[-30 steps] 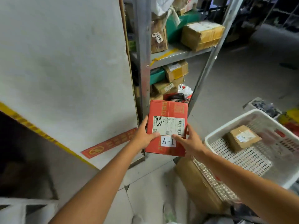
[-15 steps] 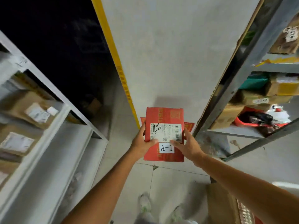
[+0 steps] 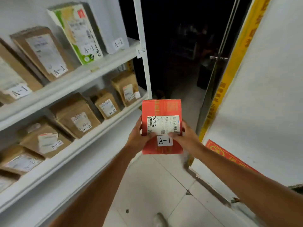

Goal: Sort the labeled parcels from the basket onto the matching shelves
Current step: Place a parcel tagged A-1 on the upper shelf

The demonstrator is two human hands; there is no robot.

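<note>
Midway along a narrow aisle, a person holds a red parcel point(image 3: 161, 110) upright in both hands, seen from the head camera. The left hand point(image 3: 138, 138) grips the parcel's left edge, its thumb curled over the front below the white shipping label point(image 3: 164, 124). The right hand point(image 3: 186, 136) grips the right edge the same way, its thumb tip at the label's lower corner. Between the two thumbs sits a white sticker point(image 3: 165, 140) reading A-1. To the left of the left hand stands a white shelving unit point(image 3: 146, 74), its end post bearing a small A-2 tag point(image 3: 140, 51). On the upper shelf point(image 3: 65, 89), well above that hand, a green-and-white box point(image 3: 77, 31) and brown cardboard parcels point(image 3: 41, 51) lean back, each marked A-1. On the shelf below point(image 3: 82, 148), just left of the hand, more brown parcels point(image 3: 77, 115) carry A-2 stickers. Beyond the hands the space is dark. Right of the right hand a yellow strip point(image 3: 227, 86) runs up the edge of a white wall point(image 3: 270, 95), which carries a red sticker point(image 3: 229, 154) lower down. Beneath the forearms lie pale floor tiles point(image 3: 155, 185) and the toe of a shoe point(image 3: 159, 219).
</note>
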